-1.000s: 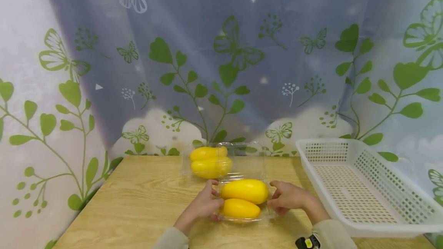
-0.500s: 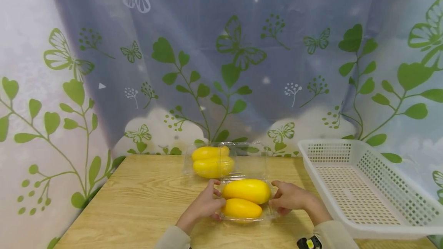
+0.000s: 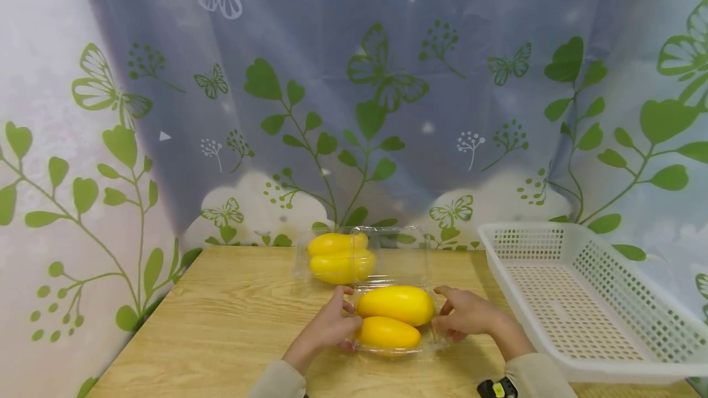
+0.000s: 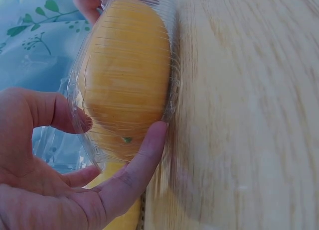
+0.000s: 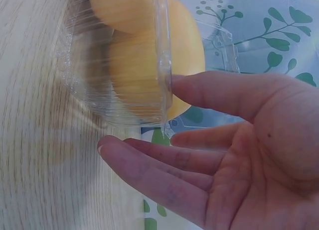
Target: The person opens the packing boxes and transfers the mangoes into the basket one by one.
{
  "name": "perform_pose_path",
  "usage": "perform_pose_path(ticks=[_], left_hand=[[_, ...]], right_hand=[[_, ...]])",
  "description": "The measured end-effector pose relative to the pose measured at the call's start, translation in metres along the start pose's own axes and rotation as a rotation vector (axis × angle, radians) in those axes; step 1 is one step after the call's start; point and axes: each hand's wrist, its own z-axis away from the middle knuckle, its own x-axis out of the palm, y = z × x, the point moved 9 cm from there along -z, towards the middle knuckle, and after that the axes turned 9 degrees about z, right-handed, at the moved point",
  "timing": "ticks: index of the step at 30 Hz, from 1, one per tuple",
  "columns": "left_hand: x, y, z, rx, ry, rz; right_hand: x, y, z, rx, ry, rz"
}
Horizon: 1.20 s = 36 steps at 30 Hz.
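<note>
A clear plastic box point(image 3: 426, 344) with its lid point(image 3: 401, 257) raised at the back rests on the table. In it lie two smooth, oblong yellow fruits, the larger one point(image 3: 396, 304) behind the smaller one point(image 3: 389, 332). My left hand point(image 3: 330, 322) pinches the box's left side; in the left wrist view the thumb point(image 4: 75, 121) is over the rim and a finger point(image 4: 152, 143) lies along the wall. On the right side my right hand point(image 3: 467, 314) touches the rim with its thumb point(image 5: 204, 90), the other fingers point(image 5: 149, 172) extended just beside the box.
Two more yellow fruits point(image 3: 342, 266) lie behind to the left, within or behind more clear plastic; I cannot tell which. A white perforated basket point(image 3: 553, 343) stands at the right. A patterned curtain point(image 3: 310, 109) hangs beyond the wooden table point(image 3: 232, 312).
The head view has shifted slightly, so the scene sits a little further right. Hands, box and fruit keep their places relative to each other.
</note>
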Motion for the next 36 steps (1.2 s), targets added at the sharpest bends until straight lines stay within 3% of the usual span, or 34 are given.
perform_pose_path(ticks=[36], left_hand=[[-0.002, 0.002, 0.0, 0.0, 0.019, -0.014]], right_hand=[[-0.012, -0.009, 0.004, -0.017, 0.058, 0.061]])
